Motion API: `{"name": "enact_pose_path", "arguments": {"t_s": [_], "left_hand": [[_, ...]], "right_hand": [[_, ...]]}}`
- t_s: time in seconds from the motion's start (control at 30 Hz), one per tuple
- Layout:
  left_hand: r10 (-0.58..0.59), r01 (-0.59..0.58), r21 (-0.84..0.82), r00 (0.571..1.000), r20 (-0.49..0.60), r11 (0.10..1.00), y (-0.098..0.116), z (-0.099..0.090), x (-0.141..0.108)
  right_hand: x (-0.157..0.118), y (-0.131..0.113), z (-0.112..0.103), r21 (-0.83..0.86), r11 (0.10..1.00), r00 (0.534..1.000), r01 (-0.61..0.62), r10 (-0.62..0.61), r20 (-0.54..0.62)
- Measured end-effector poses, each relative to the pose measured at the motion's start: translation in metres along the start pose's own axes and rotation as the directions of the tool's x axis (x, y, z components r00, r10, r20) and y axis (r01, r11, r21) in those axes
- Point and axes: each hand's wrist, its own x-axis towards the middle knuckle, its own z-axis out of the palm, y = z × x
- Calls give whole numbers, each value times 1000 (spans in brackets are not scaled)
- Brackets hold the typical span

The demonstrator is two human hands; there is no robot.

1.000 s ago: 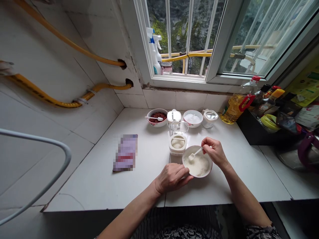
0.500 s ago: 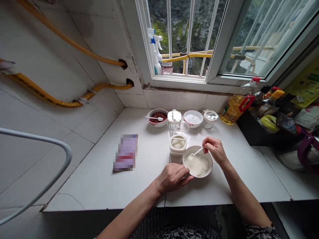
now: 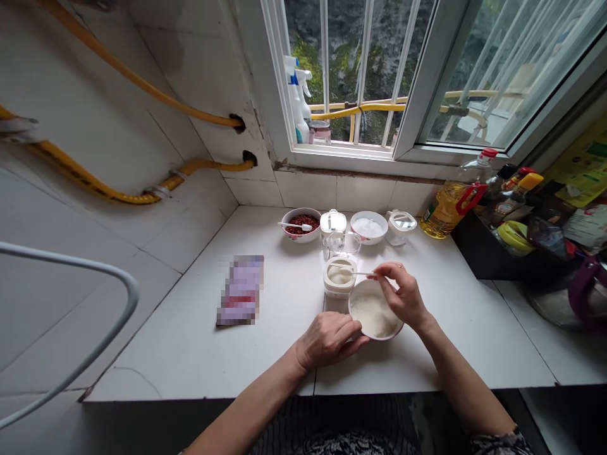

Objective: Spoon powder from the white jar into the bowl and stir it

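At the bowl [image 3: 382,339] — left fingers [image 3: 349,328] grip its edge.

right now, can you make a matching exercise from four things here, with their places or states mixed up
Things
1. left hand
2. right hand
3. red-filled bowl
4. oil bottle

Places or states
A. upright beside the black box
B. holding a thin white spoon at the open jar
C. at the side of the near bowl
D. with another spoon resting across it

Pairs: 1-C, 2-B, 3-D, 4-A

White tiled counter [image 3: 184,354] bearing bowls [image 3: 369,239]
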Motion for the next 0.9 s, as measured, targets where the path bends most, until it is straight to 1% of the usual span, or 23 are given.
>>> {"name": "enact_pose_path", "arguments": {"t_s": [0.07,0.1,0.13,0.17,0.2,0.27,0.33,0.37,0.43,0.53,0.6,0.67,0.77,0.83,0.9], "left_hand": [[-5,5,3,1000,6,1000,0,0,0],[-7,7,3,1000,8,1000,0,0,0],[-8,8,1,1000,10,1000,0,0,-1],[-7,7,-3,1000,10,1000,0,0,-1],[-6,6,-6,1000,9,1000,0,0,-1],[-6,6,-14,1000,2,1000,0,1,-1],[-9,8,-18,1000,-2,1000,0,1,-2],[-10,10,-17,1000,0,1000,0,1,-2],[-12,12,-14,1000,7,1000,0,1,-2],[-5,5,-8,1000,8,1000,0,0,-2],[-2,2,-1,1000,4,1000,0,0,-1],[-4,4,9,1000,3,1000,0,0,-1],[-7,7,14,1000,6,1000,0,1,-2],[-8,8,6,1000,3,1000,0,1,-2],[-8,8,-3,1000,-2,1000,-1,2,-2]], "right_hand": [[0,1,1,-147,975,985,165,-156,71],[0,1,1,-178,960,975,217,-205,84],[0,0,-1,-185,953,971,238,-229,69],[-1,-1,-3,-178,957,973,229,-227,33],[-1,-1,-5,-157,968,980,196,-200,-13],[-3,-2,-10,-75,994,990,83,-90,-104],[-4,-2,-16,14,999,990,-32,34,-140],[-4,-2,-17,33,997,989,-69,72,-127],[-3,-1,-19,-2,996,994,-89,89,-64],[-1,0,-15,-124,992,996,-24,34,81],[-1,-1,-11,-153,988,988,16,8,157],[0,-3,-8,-149,989,979,16,14,202],[0,-5,-8,-108,993,980,-57,76,186],[1,-5,-10,-24,988,975,-154,156,161],[3,-4,-13,99,957,955,-272,256,150]]}}
